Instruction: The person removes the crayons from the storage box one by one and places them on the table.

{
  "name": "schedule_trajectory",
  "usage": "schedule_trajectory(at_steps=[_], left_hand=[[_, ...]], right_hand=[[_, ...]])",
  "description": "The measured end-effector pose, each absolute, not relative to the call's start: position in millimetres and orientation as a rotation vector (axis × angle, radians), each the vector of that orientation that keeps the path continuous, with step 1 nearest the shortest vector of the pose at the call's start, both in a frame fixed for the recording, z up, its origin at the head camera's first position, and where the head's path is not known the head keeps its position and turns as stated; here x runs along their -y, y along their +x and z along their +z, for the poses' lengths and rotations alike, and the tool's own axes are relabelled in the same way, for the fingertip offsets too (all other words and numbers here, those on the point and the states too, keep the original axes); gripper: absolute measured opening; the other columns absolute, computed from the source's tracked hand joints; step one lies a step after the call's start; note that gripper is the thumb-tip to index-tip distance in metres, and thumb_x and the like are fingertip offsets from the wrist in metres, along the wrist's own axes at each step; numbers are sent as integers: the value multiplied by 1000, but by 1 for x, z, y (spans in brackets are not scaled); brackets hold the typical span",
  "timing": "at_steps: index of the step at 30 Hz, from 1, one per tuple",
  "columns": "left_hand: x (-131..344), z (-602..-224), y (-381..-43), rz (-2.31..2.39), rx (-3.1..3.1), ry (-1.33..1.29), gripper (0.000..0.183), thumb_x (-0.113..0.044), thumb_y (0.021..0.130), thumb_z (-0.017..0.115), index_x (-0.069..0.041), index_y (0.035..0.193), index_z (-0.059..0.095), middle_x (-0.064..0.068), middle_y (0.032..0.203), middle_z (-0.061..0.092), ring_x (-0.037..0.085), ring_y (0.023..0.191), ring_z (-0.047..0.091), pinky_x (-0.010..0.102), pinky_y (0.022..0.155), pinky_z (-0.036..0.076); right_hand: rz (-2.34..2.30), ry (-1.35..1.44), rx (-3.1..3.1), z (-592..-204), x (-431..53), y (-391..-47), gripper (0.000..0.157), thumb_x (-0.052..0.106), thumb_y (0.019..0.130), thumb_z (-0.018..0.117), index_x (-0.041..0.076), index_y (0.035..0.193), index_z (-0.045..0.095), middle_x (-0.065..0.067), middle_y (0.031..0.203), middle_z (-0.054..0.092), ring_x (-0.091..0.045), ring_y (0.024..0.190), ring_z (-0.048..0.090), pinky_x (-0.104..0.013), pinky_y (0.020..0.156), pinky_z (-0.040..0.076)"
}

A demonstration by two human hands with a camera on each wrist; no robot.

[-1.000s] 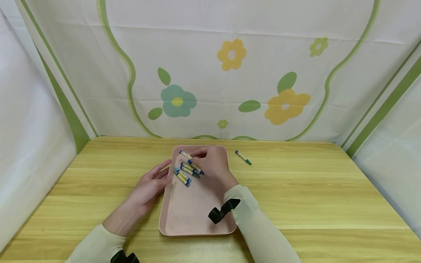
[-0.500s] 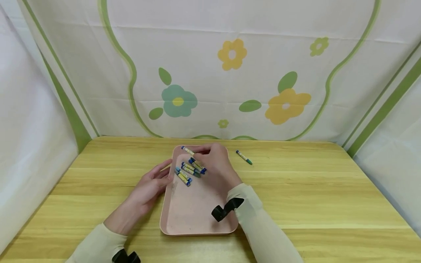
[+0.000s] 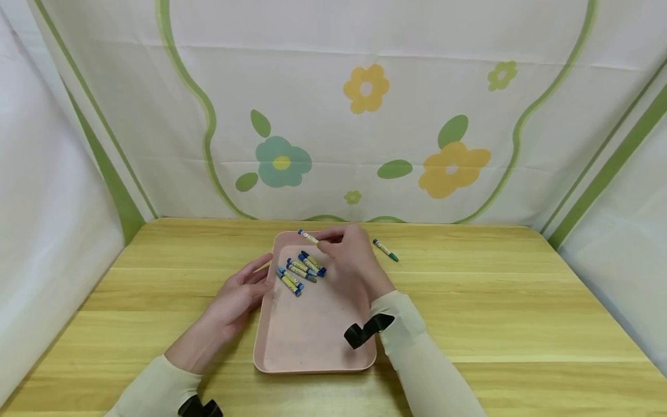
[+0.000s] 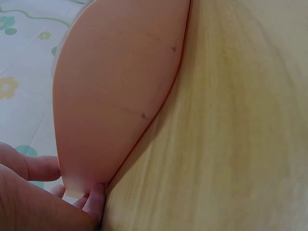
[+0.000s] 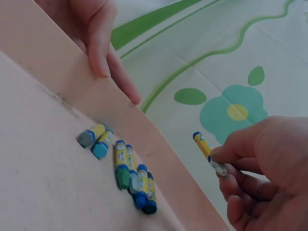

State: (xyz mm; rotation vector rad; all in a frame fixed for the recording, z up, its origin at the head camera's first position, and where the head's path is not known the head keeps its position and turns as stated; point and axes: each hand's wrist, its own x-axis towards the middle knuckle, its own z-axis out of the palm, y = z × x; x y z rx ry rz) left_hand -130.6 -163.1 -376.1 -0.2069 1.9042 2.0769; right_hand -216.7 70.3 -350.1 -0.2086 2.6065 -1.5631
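My right hand [image 3: 354, 255] pinches a crayon [image 5: 204, 146] between thumb and fingers, above the far end of the pink tray [image 3: 312, 336]. The crayon has a yellow printed wrapper, a blue end and a pale tip. My left hand [image 3: 237, 298] holds the tray's left edge, thumb at the rim and fingers against the outer wall [image 4: 120, 82]. Inside the tray, several crayons [image 5: 134, 175] lie slanted in a loose row near the left wall, with grey, light blue, green and dark blue tips.
Beyond the tray's right side, a green-tipped crayon [image 3: 385, 250] lies on the wooden table [image 3: 495, 307]. A white flowered cloth [image 3: 323, 133] hangs behind the table, and plain cloth walls stand at both sides. The tray floor has small dark smudges.
My right hand has lifted the pale-tipped crayon away from the others and moved slightly right and toward the tray's far rim. The left hand stays at the tray's edge.
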Motion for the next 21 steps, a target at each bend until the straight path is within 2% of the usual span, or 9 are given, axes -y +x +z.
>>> schedule_trajectory(at_steps=[6,15,21], left_hand=[[166,-377,-130,2066,-1914,-215,67,-4,109,51,-17,170,26,18,176,24,35,159,34,52,130,28],[167,-378,-130,2050,-1932,-204,68,-5,108,52,-17,170,27,18,176,26,33,158,36,42,124,36],[166,-378,-130,2057,-1930,-207,68,-4,108,51,-17,170,26,18,176,26,34,158,35,47,128,32]], right_hand=[[-1543,-221,-2651,-350,-83,-222,14,16,97,77,20,108,85,0,106,79,-19,95,69,-31,79,57],[-1545,-261,-2727,-352,-107,-232,17,16,97,76,15,111,84,-7,109,80,-22,96,71,-30,77,57],[-1583,-246,-2742,-355,-122,-238,16,16,97,75,13,110,84,-9,108,81,-23,98,72,-28,76,57]])
